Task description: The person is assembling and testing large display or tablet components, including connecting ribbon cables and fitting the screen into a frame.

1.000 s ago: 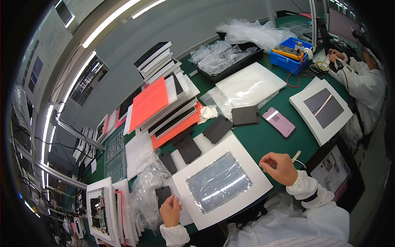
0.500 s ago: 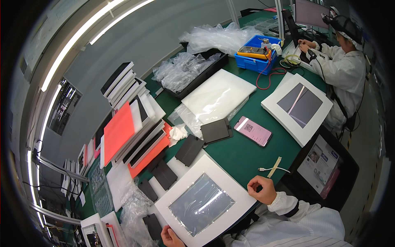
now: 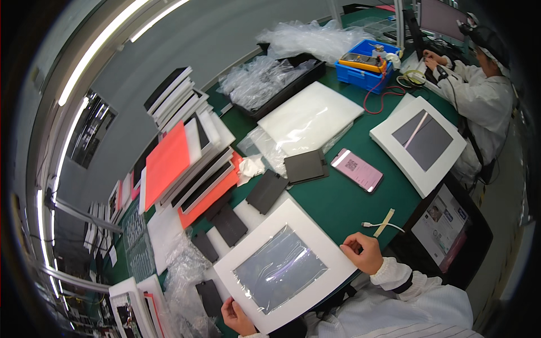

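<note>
Left hand [image 3: 236,316] grips white foam tray [image 3: 284,262] w/ film-wrapped panel at its near corner, by bench [image 3: 338,203] front edge; right hand [image 3: 363,252] loosely curled at tray's right edge. Best: support both sides, keep level.

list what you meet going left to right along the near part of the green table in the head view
left hand → white foam frame with a clear film window → right hand → white cable → dark tablet
</note>
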### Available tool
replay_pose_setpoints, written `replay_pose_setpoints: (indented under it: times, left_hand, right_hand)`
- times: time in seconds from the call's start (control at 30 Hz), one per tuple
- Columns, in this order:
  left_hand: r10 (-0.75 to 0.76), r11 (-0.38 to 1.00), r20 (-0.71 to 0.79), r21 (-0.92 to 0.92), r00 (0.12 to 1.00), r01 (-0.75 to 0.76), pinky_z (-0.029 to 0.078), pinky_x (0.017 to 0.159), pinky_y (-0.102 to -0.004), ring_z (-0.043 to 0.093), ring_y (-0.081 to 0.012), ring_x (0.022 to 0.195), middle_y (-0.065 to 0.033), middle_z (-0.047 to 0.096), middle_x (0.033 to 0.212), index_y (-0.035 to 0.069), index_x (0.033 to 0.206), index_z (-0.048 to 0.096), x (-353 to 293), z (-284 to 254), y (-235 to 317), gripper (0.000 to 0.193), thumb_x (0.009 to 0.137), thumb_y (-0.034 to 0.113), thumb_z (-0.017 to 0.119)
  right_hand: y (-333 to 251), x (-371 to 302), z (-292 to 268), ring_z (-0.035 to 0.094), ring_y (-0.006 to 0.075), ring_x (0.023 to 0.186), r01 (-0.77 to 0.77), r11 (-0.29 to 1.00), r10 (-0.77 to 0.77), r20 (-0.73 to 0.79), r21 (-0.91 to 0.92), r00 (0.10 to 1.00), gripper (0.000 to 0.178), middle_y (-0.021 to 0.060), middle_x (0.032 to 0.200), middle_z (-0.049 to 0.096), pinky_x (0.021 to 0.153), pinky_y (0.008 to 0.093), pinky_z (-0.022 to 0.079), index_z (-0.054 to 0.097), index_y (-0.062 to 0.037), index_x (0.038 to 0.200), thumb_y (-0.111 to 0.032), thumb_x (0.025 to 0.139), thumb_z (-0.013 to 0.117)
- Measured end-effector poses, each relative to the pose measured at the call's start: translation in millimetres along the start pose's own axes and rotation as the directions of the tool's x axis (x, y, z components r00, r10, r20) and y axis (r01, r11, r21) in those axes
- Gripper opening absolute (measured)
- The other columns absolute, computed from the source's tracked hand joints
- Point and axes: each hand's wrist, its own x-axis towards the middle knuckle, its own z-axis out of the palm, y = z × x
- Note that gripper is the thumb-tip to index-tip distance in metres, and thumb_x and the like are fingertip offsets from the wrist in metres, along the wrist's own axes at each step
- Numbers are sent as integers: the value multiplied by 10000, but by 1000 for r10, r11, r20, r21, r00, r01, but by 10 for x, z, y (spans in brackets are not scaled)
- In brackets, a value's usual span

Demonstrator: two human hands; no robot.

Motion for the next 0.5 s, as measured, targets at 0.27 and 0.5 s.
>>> replay_pose_setpoints:
  times: [0.27,0.5]
  left_hand:
    - [34,996,-56,-76,998,-38,474,784,-250,600,-145,851,-118,629,958,-57,987,563,10,40,14,140,868,8,527]
    - [-3,996,-68,-87,998,-3,475,776,-236,605,-137,861,-122,634,995,-61,980,583,7,-3,-27,141,867,3,527]
  right_hand:
    - [37,-14,50,439,17,507,-124,989,125,-9,82,992,88,-25,598,526,456,171,326,558,-15,787,-26,776,644]
    - [45,-34,112,412,2,509,-118,991,116,28,56,993,75,-36,597,512,455,163,298,549,-7,797,-12,791,623]
